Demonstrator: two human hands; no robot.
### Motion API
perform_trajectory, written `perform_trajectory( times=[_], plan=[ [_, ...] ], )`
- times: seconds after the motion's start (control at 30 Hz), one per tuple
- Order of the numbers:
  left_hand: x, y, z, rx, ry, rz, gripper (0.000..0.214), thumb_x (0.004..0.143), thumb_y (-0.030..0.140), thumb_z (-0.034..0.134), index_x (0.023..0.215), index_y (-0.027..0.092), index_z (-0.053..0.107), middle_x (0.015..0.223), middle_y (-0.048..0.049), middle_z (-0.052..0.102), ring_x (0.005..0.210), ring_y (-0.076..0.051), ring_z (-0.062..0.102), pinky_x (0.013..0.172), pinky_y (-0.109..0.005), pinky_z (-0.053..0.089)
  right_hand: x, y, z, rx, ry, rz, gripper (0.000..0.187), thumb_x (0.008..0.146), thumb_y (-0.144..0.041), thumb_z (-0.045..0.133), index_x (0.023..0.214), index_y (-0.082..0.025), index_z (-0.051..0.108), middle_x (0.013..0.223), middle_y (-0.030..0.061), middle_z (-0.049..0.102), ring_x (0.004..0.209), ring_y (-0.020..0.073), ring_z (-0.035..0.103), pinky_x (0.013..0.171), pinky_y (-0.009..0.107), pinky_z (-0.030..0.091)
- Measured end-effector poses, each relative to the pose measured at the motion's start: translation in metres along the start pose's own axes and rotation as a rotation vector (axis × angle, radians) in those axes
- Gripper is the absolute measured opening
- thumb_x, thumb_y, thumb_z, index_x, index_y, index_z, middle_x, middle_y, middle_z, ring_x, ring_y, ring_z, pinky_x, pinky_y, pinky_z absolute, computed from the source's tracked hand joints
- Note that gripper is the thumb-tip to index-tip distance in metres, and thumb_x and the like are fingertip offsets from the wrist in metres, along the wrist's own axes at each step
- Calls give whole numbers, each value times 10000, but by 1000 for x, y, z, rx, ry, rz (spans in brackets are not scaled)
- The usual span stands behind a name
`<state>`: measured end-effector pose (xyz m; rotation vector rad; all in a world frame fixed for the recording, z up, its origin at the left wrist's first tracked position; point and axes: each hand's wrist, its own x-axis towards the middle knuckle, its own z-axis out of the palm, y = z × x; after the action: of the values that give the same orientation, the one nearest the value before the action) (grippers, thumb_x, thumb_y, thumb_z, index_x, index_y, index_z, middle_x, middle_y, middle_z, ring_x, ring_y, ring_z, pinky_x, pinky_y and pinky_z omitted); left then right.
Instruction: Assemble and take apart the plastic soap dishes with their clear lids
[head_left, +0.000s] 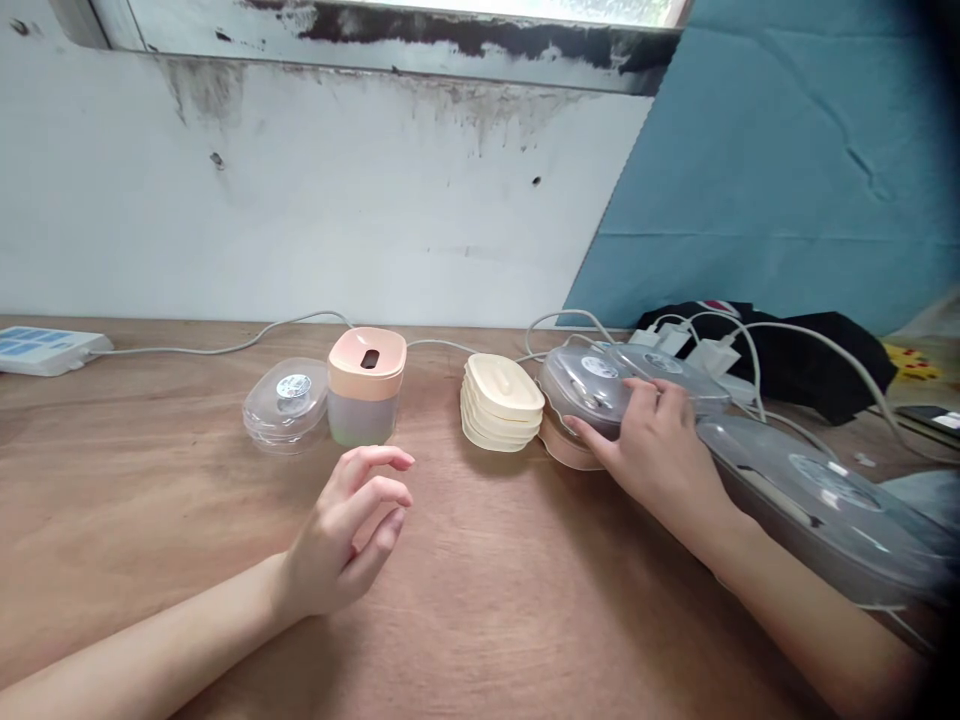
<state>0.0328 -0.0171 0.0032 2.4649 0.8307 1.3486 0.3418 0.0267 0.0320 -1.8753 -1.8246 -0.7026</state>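
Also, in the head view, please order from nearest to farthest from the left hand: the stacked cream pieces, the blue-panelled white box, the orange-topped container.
From the left hand:
1. Orange-topped container, just beyond the hand.
2. Stacked cream pieces, ahead and to the right.
3. Blue-panelled white box, at the far left.

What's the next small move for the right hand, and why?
Probably close the right hand on the clear plastic stack at its fingertips: thumb and fingers are spread there, though a firm grip can't be confirmed. The left hand holds nothing, so it could help steady.
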Motion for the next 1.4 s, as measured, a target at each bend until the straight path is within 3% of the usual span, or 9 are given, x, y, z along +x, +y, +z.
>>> perform_trajectory(
  times=[0.17,0.27,0.33,0.4,0.43,0.53,0.63,0.83,1.4],
  plan=[
    [0,-1,1,30,-55,-24,157,849,82,384,899,186,490,1097,-107,494,1032,-215,494,883,-382,425,4,-3,0,-94,39,-40,666,820,-511,491,1186,44,444,1136,331,469,1124,439,438,823,516,449],
    [1,-3,3,126,-198,-51,179,843,111,409,974,178,511,1179,-119,502,1115,-224,471,952,-402,390,-5,-19,-5,-40,127,-105,593,837,-424,507,1253,-15,400,1272,315,395,1256,462,296,921,617,341],
    [2,-4,4,212,-337,-63,253,850,150,426,1089,158,510,1272,-139,479,1203,-241,424,1022,-443,325,-20,-38,-10,89,104,-270,537,855,-347,493,1288,-51,378,1364,285,324,1329,428,181,997,636,245],
    [4,-5,4,288,-487,-93,368,872,226,437,1224,120,463,1364,-163,418,1283,-265,352,1064,-480,265,-37,-58,-13,318,-62,-556,504,871,-287,454,1321,-80,359,1420,237,289,1367,348,136,1049,562,256],
    [5,-6,4,315,-557,-119,429,886,272,435,1277,97,428,1398,-173,382,1311,-275,317,1073,-491,249,-44,-66,-14,410,-203,-683,526,882,-291,434,1357,-92,326,1455,209,255,1379,319,115,1060,528,272],
    [8,-5,3,346,-708,-192,551,909,370,409,1358,56,345,1448,-179,286,1352,-287,232,1084,-496,234,-57,-80,-16,525,-586,-871,595,916,-394,371,1426,-121,231,1499,155,197,1383,283,123,1072,491,284],
    [9,-4,3,352,-758,-214,573,914,387,395,1381,64,315,1464,-162,238,1364,-277,191,1100,-487,200,-57,-80,-13,537,-712,-845,562,930,-427,325,1433,-194,231,1504,95,196,1379,268,146,1086,522,231],
    [9,-5,4,388,-781,-216,567,922,393,369,1392,82,300,1477,-138,207,1374,-254,158,1112,-469,175,-61,-78,-9,518,-665,-641,495,926,-346,347,1407,-238,307,1497,93,213,1373,273,164,1069,530,258],
    [9,-6,4,392,-774,-205,566,928,404,350,1394,88,296,1483,-128,206,1375,-252,160,1111,-464,183,-63,-80,-10,527,-634,-648,481,923,-342,356,1390,-226,346,1484,113,252,1368,281,187,1057,534,276]
  ],
)
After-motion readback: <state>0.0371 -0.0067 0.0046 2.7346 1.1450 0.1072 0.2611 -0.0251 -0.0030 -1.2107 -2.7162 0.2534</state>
